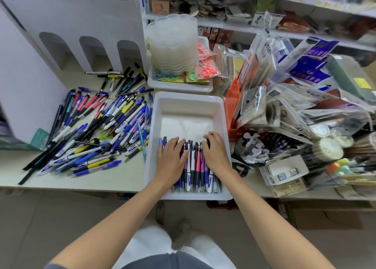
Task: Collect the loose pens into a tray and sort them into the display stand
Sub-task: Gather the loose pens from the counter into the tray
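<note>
**Both hands on a row of pens in the near half of the tray**

A white tray [188, 106] sits on the desk [81, 179] with its near edge overhanging the desk's front. The collected pens [195, 167] lie in its near half, packed side by side. Their long axes run from the near rim towards the far rim, and the far half of the tray floor is bare.

The left hand [173, 159] lies flat on the left part of the row, palm down, fingers almost straight and pointing away from the person. It holds nothing.

The right hand [215, 152] rests on the right part of the row with its fingers bent over the pens' far ends. I cannot tell whether it pinches one.

To the left of the tray, the loose pens [97, 126] sprawl in a crossed heap on the desk, most of them lying slantwise from near-left to far-right. Behind them stands the white display stand [71, 24] with arched openings along its foot.

Several white barrels carry a blue printed mark, too small to read. Print on the bagged goods [305, 85] to the right is blurred as well.

Behind the tray, a second white tray [179, 86] holds a stack of clear containers [173, 45].
</note>
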